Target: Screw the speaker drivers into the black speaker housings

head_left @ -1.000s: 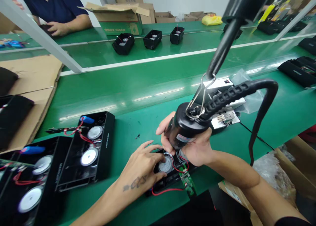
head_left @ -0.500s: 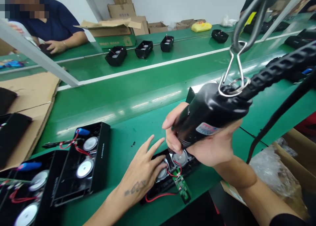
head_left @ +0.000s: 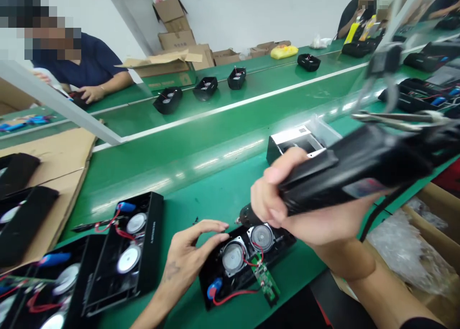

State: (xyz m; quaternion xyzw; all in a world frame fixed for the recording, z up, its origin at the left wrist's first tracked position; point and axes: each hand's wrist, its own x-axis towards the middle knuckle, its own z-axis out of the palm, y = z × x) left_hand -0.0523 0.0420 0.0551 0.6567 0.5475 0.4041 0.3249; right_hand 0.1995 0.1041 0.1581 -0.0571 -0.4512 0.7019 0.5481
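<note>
Two bare hands work over an open black speaker housing [head_left: 282,250] on a green desk [head_left: 212,195], close in front of the person. Right hand [head_left: 312,228]: fingers curled firmly around a black electric screwdriver [head_left: 345,175], its nose pointing left over the far edge of the housing. Whether the bit touches anything is too small to tell. Left hand [head_left: 187,247]: half open, thumb and forefinger reaching toward that same far edge near the bit, with a gap between them and nothing visibly held; whether they touch the rim is unclear.

Inside the housing, two round speaker drivers sit side by side, a left one [head_left: 234,257] and a right one [head_left: 261,238], with a blue cylinder [head_left: 214,288] at the left end. A green circuit board [head_left: 265,278] hangs out over the near wall, with red wires [head_left: 235,295] running to it.

This unit looks partway along: drivers in place and wiring present, but the board outside and the top uncovered. Whether every driver screw is in cannot be seen. To the left, another open housing [head_left: 153,252], lettered on its side, also has two drivers, a blue cylinder and red wires. Small dark bits [head_left: 195,221], perhaps screws, lie on the desk beyond the left hand.
</note>
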